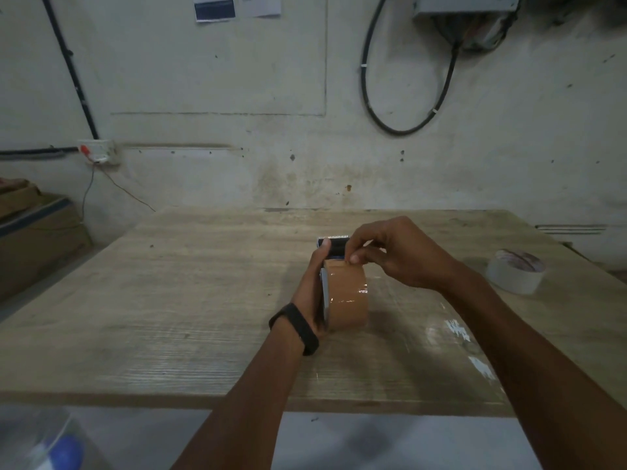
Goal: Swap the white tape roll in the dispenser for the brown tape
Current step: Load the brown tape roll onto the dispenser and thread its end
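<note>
Brown tape seated in dispenser, gripped by left hand; right hand apparently pinches its loose end. White roll lies on tabletop. Next: thread toward blade.

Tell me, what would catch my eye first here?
The two hands at mid-table: the left hand holds a dispenser loaded with brown tape, while the right hand pinches the tape's end near the top of the roll. Off to the right, the white tape lies alone on the table.
</note>
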A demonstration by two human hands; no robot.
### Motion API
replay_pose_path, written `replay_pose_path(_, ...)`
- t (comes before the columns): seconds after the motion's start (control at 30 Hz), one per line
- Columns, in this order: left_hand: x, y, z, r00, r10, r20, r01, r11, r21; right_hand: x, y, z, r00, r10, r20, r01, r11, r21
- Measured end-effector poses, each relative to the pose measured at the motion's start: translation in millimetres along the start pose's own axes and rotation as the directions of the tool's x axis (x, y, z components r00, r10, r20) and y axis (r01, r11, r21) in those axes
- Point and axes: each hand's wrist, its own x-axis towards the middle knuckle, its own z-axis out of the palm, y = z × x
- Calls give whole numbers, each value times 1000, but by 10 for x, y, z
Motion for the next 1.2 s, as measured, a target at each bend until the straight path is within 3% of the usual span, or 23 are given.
replay_pose_path(0.1,-20,7,17,1000,26,-4,-26,1000,-12,-36,17,38,999,-45,-4,45,998,-44)
replay_pose_path(0.27,-49,22,51,999,44,-6,-44,999,7,-120,37,177,988,-10,-155,13,1000,20)
replay_pose_path(0.63,-74,21,88,996,85,-5,-85,996,33,-161,-35,412,911,222,-348,-134,957,258)
replay_pose_path(0.77,-91,15,131,997,75,18,-75,996,36,-137,-27,514,828,379,-413,-180,877,445)
replay_pose_path(0.83,-96,18,125,998,58,17,-59,996,67,-140,-33,535,801,432,-413,-182,835,520)
replay_pose_path(1.03,-110,26,115,999,41,7,-41,996,77,-118,-59,467,813,467,-348,-226,804,551)
replay_pose_path(1.2,-92,19,125,995,92,-34,-90,995,48,-131,-67,525,724,576,-380,-244,729,640)
